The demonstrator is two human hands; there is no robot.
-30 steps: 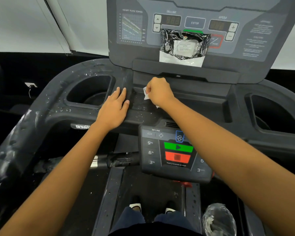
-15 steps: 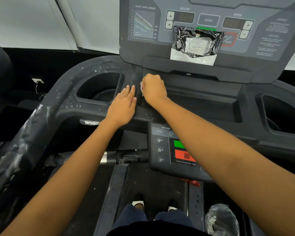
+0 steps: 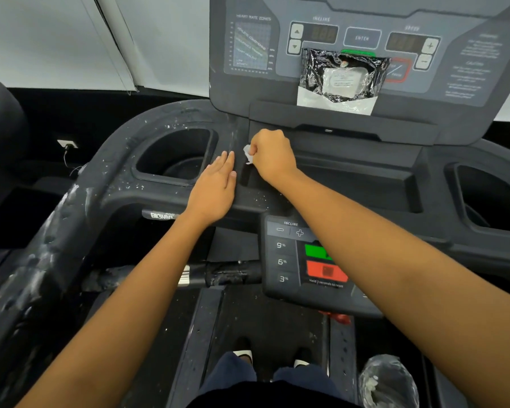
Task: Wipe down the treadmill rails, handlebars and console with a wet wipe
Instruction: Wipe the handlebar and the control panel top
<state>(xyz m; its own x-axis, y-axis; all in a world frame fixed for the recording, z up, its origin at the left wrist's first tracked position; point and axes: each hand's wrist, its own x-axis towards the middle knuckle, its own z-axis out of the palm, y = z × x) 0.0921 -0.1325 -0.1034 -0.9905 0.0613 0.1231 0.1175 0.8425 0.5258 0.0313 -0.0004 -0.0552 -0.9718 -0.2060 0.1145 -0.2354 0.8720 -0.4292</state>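
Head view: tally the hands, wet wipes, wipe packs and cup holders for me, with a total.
hands: 2, left hand and right hand
wet wipe: 1
wipe pack: 1
cup holders: 2, left cup holder and right cup holder
total: 6

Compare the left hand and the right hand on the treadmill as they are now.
The left hand lies flat with straight fingers; the right hand is curled into a fist. The left hand holds nothing; the right hand pinches a white wet wipe. Both are on the dark console deck, close together.
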